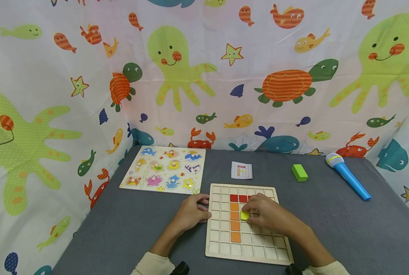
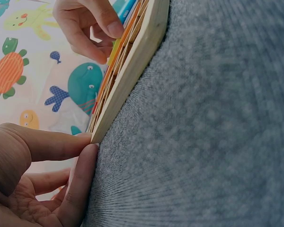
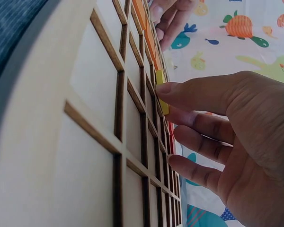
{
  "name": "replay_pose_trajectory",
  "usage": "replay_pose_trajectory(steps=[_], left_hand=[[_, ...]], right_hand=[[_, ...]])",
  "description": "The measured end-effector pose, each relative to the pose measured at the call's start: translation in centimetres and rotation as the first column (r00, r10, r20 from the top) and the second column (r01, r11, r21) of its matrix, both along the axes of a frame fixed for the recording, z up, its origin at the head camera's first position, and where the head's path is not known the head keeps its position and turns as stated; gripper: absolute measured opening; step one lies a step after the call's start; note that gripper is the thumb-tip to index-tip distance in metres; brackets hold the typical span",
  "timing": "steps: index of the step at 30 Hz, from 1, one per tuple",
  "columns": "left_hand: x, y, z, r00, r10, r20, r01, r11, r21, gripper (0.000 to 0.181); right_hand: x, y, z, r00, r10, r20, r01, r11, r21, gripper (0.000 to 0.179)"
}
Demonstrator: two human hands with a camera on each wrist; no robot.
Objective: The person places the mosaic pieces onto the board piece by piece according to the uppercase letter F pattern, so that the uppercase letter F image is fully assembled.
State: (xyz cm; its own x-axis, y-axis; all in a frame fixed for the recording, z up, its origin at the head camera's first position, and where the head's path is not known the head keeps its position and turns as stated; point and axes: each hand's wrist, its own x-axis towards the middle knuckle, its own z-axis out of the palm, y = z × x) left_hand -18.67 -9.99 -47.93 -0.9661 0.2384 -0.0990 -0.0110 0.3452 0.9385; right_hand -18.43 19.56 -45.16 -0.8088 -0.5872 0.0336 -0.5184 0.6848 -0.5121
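Observation:
A wooden grid board (image 1: 221,250) lies on the dark cloth in front of me. Red tiles (image 1: 233,198) sit in a row near its far side, partly covered by my right hand (image 1: 269,214). From there a column of orange tiles (image 1: 235,226) runs toward me. Between thumb and finger, the right hand pinches a yellow tile (image 3: 163,101) at a cell just right of that column. My left hand (image 1: 190,214) pinches the board's left edge with thumb and forefinger, its other fingers loosely bent, as the left wrist view shows.
Behind the board lies a small printed grid card (image 1: 241,170). A sea-animal peg puzzle (image 1: 149,170) is at the back left. Toward the back right are a green block (image 1: 299,172) and a blue toy microphone (image 1: 352,179). A sea-print curtain (image 1: 197,126) borders the table.

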Motion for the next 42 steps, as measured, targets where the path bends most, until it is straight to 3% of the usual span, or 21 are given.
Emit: replay_pose_trajectory(steps=[12,22,34,42], left_hand=[[0.1,0.0,0.0,1.0,0.0,0.008,0.0,1.0,-0.006,0.06],[0.0,0.1,-0.1,1.0,0.009,0.003,-0.009,1.0,-0.004,0.061],[0.0,0.0,-0.2,1.0,0.005,-0.001,-0.005,1.0,-0.004,0.06],[0.0,0.0,-0.2,1.0,0.003,-0.003,-0.003,1.0,-0.008,0.06]], right_hand=[[0.0,-0.1,0.3,1.0,-0.011,0.017,0.01,1.0,0.015,0.025],[0.3,0.7,0.3,1.0,-0.022,0.012,0.022,1.0,-0.01,0.018],[1.3,2.9,0.7,0.999,-0.049,0.003,0.049,0.999,0.001,0.026],[2.0,5.0,0.9,0.992,-0.115,0.058,0.113,0.993,0.026,0.029]])
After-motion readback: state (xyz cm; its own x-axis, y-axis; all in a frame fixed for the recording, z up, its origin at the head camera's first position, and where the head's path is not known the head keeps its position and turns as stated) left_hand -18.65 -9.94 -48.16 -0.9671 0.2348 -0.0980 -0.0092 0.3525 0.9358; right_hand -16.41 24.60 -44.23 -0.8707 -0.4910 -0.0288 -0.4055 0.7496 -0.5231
